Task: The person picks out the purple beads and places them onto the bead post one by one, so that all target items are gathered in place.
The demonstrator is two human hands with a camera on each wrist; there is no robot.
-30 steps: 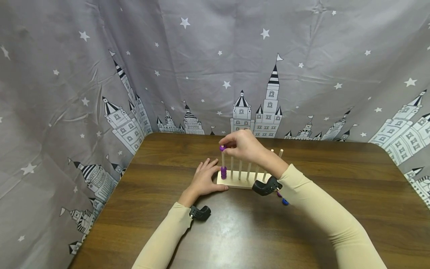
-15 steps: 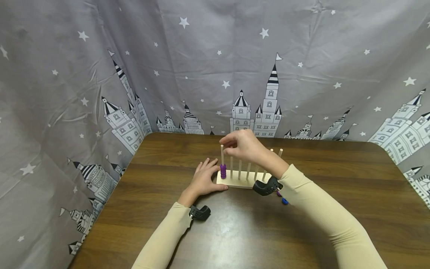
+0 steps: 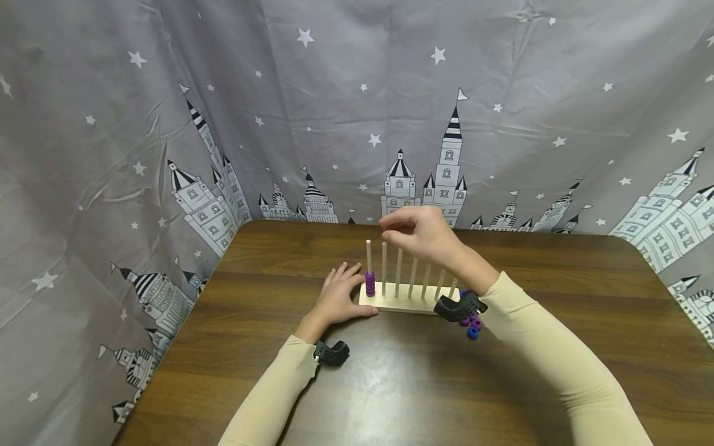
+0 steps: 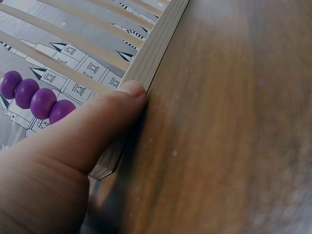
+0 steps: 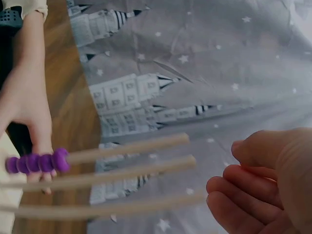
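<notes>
A pale wooden peg stand [image 3: 409, 300] with a row of upright pegs lies on the table. Several purple beads [image 3: 370, 285] are stacked at the bottom of its leftmost peg. My left hand [image 3: 337, 295] holds the left end of the base, thumb [image 4: 105, 119] along the front edge and the other fingers spread behind. Above the pegs hovers my right hand [image 3: 426, 234]. In the right wrist view its fingers [image 5: 243, 195] are loosely bent beyond the peg tips, with no bead visible in them.
Loose purple beads [image 3: 476, 323] and a blue bead [image 3: 473, 333] lie on the wooden table [image 3: 535, 266] by the stand's right end, partly hidden by the right wrist's black camera [image 3: 460, 306]. A grey curtain [image 3: 334, 93] printed with castles hangs behind.
A purple bead from my right hand has dropped down the leftmost peg onto the stack. Since then the right hand has moved up and to the right. My left hand has stayed put.
</notes>
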